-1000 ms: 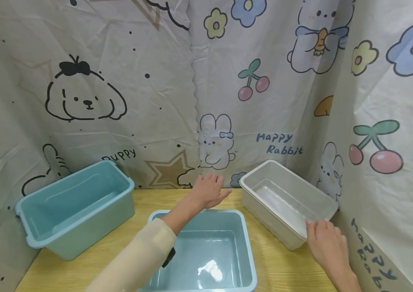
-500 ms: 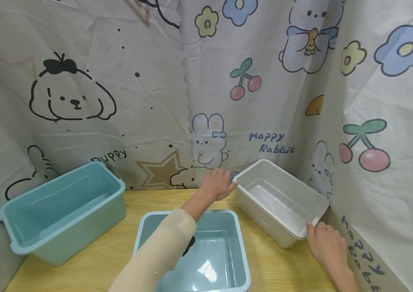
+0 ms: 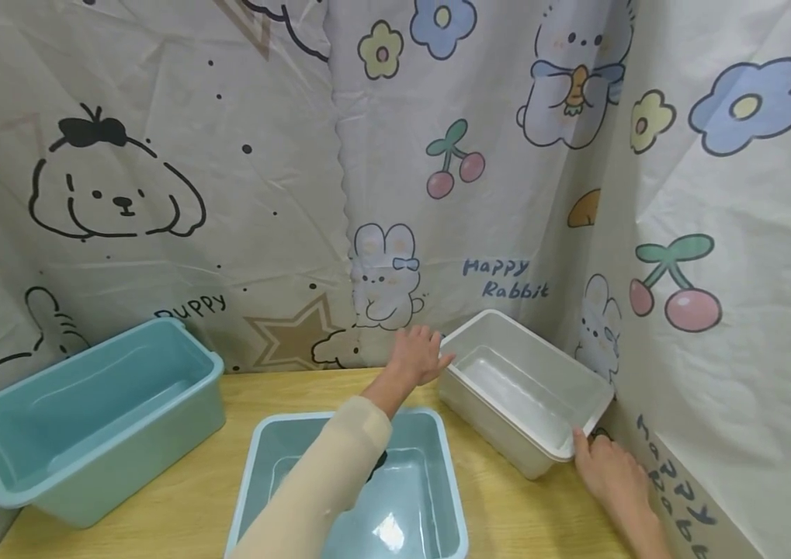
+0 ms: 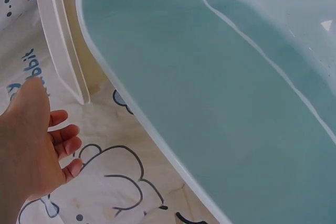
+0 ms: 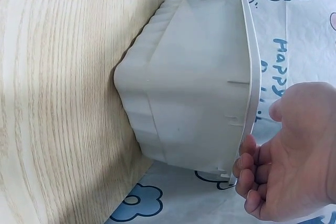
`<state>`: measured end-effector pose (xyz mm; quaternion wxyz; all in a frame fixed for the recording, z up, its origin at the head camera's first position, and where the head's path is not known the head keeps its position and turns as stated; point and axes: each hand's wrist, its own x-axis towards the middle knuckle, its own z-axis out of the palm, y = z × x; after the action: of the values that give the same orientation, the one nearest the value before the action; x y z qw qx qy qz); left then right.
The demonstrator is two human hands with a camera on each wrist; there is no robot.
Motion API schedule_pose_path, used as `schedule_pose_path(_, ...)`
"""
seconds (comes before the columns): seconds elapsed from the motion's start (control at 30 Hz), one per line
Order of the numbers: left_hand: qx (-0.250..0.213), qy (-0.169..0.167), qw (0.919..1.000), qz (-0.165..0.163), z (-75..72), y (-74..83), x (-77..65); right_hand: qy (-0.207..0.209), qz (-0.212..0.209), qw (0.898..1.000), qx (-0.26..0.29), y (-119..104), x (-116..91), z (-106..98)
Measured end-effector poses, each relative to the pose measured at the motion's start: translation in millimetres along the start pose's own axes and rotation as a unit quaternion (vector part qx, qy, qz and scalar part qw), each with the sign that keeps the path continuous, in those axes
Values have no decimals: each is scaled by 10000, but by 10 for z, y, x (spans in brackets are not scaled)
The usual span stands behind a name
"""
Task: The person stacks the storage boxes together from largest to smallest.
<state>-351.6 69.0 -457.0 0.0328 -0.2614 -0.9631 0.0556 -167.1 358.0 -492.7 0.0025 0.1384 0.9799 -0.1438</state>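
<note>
A light grey plastic storage bin (image 3: pixel 486 411) stands at the right of the wooden table, turned diagonally. My right hand (image 3: pixel 615 470) grips the rim at its near right end. In the right wrist view, the right hand's fingers (image 5: pixel 247 177) curl under the rim of the bin (image 5: pixel 199 77), with the thumb over its open side. My left hand (image 3: pixel 414 355) is by the bin's far left corner, fingers loosely bent. The left wrist view shows this hand (image 4: pixel 37 145) with a small gap to the grey rim (image 4: pixel 79 85) and nothing in its grasp.
A light blue basin (image 3: pixel 454 497) sits at the front middle, under my left forearm. A longer teal bin (image 3: pixel 130 458) stands at the left. Printed curtains (image 3: pixel 276 155) close off the back and sides. Bare wooden table (image 3: pixel 521 520) shows between the containers.
My left hand has moved right, from above the blue basin's far side to the grey bin's left corner. My right hand stays at the rim. The head view has turned slightly right.
</note>
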Motion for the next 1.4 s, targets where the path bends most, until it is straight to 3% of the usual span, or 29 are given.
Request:
schedule_pose_path(0.33,26,73,10000,38,90,-5,99,-417,-9,9991,121,24,29,45)
schedule_pose_path(0.63,22,31,9998,-183,195,-2,247,-272,-4,9994,228,-32,119,80)
schedule_pose_path(0.9,154,-1,9998,-108,213,68,351,-394,116,9984,400,36,166,120)
schedule_pose_path(1.1,-22,-105,9996,-260,223,89,448,-328,173,9981,486,40,173,111)
schedule_pose_path(1.4,-177,-236,9993,-229,316,87,570,-390,168,9985,353,54,219,106)
